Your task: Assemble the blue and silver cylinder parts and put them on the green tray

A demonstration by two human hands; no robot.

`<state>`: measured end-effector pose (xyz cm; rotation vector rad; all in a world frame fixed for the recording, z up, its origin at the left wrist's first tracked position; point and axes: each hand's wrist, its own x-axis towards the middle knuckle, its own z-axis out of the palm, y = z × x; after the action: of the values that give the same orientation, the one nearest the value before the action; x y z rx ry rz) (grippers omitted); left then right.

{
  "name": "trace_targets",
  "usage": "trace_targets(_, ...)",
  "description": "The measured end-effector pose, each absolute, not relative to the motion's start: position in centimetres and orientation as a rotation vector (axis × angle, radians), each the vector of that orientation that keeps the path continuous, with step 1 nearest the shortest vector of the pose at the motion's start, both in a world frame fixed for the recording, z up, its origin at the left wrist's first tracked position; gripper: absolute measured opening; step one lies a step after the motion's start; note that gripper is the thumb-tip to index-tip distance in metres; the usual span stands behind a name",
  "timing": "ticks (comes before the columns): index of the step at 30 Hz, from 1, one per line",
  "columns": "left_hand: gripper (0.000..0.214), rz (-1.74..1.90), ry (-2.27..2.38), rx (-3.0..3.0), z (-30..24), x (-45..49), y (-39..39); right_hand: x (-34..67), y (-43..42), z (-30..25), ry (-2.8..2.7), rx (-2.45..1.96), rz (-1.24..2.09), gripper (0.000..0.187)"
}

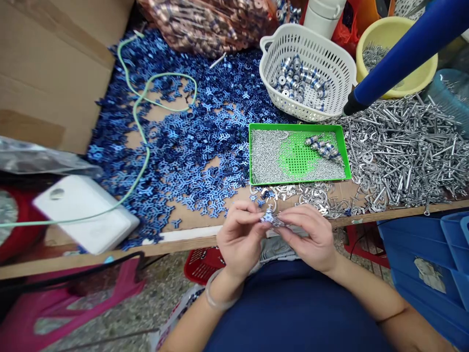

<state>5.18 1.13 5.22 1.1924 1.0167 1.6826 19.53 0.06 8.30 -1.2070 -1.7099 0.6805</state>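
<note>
My left hand (240, 234) and my right hand (311, 234) meet just in front of the table edge, fingers pinched together on a small blue-and-silver metal part (270, 217) held between them. Behind them a green tray (256, 156) holds tiny silver pieces and a few assembled blue-and-silver parts (324, 146). Left of the tray spreads a big heap of blue three-armed pieces (190, 142). A pile of silver pins and clips (403, 151) lies to the right.
A white basket (342, 63) with finished parts stands behind the tray, a yellow bowl (421, 80) beside it. A blue pole (399, 54) crosses the top right. A green cord (141, 122), a white block (84, 210), cardboard boxes (51, 63) and blue crates (432, 259) surround the table.
</note>
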Motion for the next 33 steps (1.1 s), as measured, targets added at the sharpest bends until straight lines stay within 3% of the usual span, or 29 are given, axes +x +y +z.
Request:
trace_targets(5, 0.012, 1.82, 1.172, 1.075, 4.5, 2.7, 2.0, 20.5, 0.7, 6.7, -1.743, -1.484, 0.702, 0.012)
trace_targets(12, 0.012, 1.899, 1.242, 1.112, 3.7, 0.1, 1.5, 19.7, 1.3, 4.6, -2.348, -1.389, 0.487, 0.031)
trace_targets(20, 0.012, 1.834, 1.354, 1.179, 0.9, -1.3, 0.0, 20.0, 2.5, 5.5, -2.208, -1.518, 0.53, 0.023)
trace_targets(27, 0.013, 1.911, 1.425, 1.175, -0.3, -1.3, -0.3, 18.0, 3.4, 5.0, -2.295, -1.523, 0.41, 0.03)
trace_targets(33, 0.013, 2.071, 1.48, 1.117, -0.6, -0.9, 0.0, 16.9, 3.7, 5.7, -2.263, -1.464, 0.517, 0.03)
